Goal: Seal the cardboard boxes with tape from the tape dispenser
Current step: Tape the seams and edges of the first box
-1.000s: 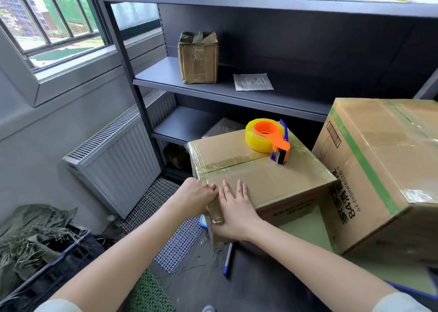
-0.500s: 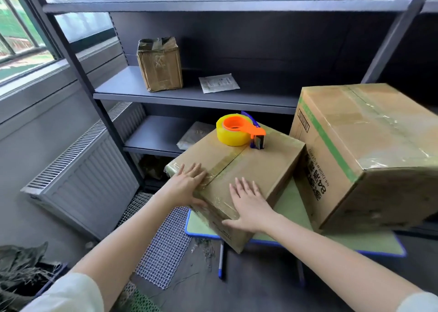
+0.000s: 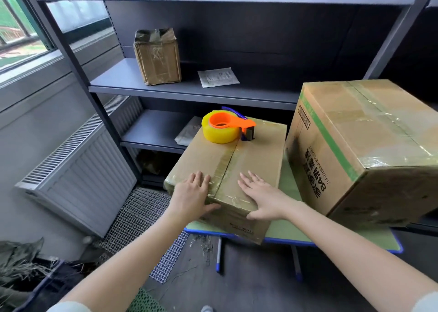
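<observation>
Step in hand, as I judge it: pressing down the tape (image 3: 224, 167) that runs along the centre seam of the small box (image 3: 258, 155) and over its near edge. My left hand (image 3: 193, 194) lies flat on the box top just left of the seam and my right hand (image 3: 263, 198) lies flat just right of it. The fingers of both are straight and spread and grasp nothing, and both thumbs drop over the front edge onto the near face. The box sits on the green table (image 3: 355, 237), close beside the large box (image 3: 369, 145), which already carries tape across its top. The tape dispenser (image 3: 227, 128) rests on the far end of the small box top, on the seam line, well apart from both hands. The next move probably calls for checking that the tape end sticks to the front face, then reaching forward for the dispenser if another strip is needed. Compared with a second ago, my left hand has opened from a curled press at the corner, my hands have parted to either side of the seam, and the box has turned from corner-on to nearly square to me; the dispenser has stayed on top.
</observation>
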A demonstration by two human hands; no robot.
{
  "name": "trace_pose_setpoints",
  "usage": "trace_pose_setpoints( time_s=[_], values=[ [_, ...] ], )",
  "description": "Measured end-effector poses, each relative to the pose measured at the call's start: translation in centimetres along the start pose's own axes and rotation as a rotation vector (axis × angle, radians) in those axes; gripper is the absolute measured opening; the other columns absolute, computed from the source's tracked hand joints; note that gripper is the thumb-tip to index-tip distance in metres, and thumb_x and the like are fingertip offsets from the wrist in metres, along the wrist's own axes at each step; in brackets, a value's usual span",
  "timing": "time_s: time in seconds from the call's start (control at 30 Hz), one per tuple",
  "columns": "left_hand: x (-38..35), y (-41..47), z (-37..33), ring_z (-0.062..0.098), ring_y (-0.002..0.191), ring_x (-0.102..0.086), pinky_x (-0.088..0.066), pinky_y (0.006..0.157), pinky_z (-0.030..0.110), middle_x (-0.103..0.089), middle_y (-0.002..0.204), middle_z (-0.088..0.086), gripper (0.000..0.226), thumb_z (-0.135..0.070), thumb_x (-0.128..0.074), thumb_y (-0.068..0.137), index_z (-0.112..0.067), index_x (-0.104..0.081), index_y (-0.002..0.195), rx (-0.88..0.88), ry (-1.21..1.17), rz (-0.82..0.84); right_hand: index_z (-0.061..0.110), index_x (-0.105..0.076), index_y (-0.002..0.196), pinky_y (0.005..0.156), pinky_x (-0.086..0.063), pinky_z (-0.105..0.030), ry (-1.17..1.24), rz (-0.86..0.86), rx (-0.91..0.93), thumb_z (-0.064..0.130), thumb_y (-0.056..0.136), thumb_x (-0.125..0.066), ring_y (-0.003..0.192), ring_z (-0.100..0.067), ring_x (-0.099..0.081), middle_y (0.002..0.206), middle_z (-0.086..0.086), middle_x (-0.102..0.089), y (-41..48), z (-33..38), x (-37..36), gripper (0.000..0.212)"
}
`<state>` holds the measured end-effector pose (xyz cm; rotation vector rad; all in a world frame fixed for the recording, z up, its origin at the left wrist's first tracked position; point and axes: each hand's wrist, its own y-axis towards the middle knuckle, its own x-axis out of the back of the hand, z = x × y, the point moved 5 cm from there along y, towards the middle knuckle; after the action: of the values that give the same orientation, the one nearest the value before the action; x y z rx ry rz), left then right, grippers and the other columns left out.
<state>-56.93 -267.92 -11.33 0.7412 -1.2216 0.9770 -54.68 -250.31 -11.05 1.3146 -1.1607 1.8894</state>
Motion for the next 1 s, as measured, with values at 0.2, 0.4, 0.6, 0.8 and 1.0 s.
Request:
trace_pose_setpoints(
  time_s=[0.2, 0.4, 0.6, 0.8, 1.0],
  values=[
    [1.2, 0.1, -4.1, 0.029, 0.128, -0.042, -0.045, 0.078, 0.035, -0.033, 0.147, 0.018, 0.086, -0.068, -0.028, 0.089, -0.006, -0.02, 0.147, -0.027, 0.089, 0.062, 0.015, 0.013, 0.149, 0.112, 0.013, -0.025, 0.073, 0.127, -0.021, 0.018, 0.085, -0.066, 0.143, -0.012, 0.018, 0.154, 0.002, 0.024, -0.6, -4.1, 0.8, 0.102],
    [3.7, 2.9, -3.3, 0.021, 0.065, -0.054, -0.029, 0.052, 0.024, -0.052, 0.069, 0.001, 0.059, -0.057, -0.027, 0.094, -0.012, -0.064, 0.085, -0.054, 0.007, 0.004, 0.022, -0.004, 0.152, 0.118, -0.002, -0.033, 0.111, 0.113, -0.05, 0.046, 0.085, -0.063, 0.143, -0.006, 0.004, 0.157, 0.011, 0.007, -0.3, -5.4, 1.8, 0.092],
    [5.5, 8.3, 1.2, 0.027, 0.088, -0.06, -0.033, 0.056, 0.028, -0.056, 0.107, 0.003, 0.035, -0.039, -0.041, 0.096, -0.009, -0.054, 0.107, 0.188, -0.198, -0.225, 0.018, -0.044, 0.14, 0.107, -0.034, -0.033, 0.165, -0.15, -0.114, 0.043, 0.097, -0.042, 0.131, -0.012, -0.035, 0.142, 0.004, -0.043, 0.8, -5.1, 4.1, 0.049],
    [4.8, 14.1, 2.2, 0.028, 0.099, -0.06, -0.04, 0.06, 0.033, -0.052, 0.125, 0.005, 0.049, -0.04, -0.057, 0.09, -0.012, -0.041, 0.127, 0.283, -0.431, -0.157, 0.021, -0.044, 0.14, 0.104, -0.035, -0.034, 0.15, -0.267, -0.109, 0.027, 0.097, -0.043, 0.124, -0.014, -0.038, 0.134, 0.003, -0.048, 1.3, -5.7, 3.2, 0.043],
    [4.4, 17.0, 1.8, 0.029, 0.097, -0.06, -0.038, 0.062, 0.034, -0.055, 0.118, 0.008, 0.029, -0.022, -0.051, 0.096, -0.011, -0.048, 0.123, 0.3, -0.395, -0.06, 0.027, -0.042, 0.14, 0.109, -0.027, -0.033, 0.227, -0.314, -0.109, 0.025, 0.098, -0.041, 0.127, -0.01, -0.032, 0.135, 0.009, -0.045, 1.4, -6.8, 2.2, 0.043]
  ],
)
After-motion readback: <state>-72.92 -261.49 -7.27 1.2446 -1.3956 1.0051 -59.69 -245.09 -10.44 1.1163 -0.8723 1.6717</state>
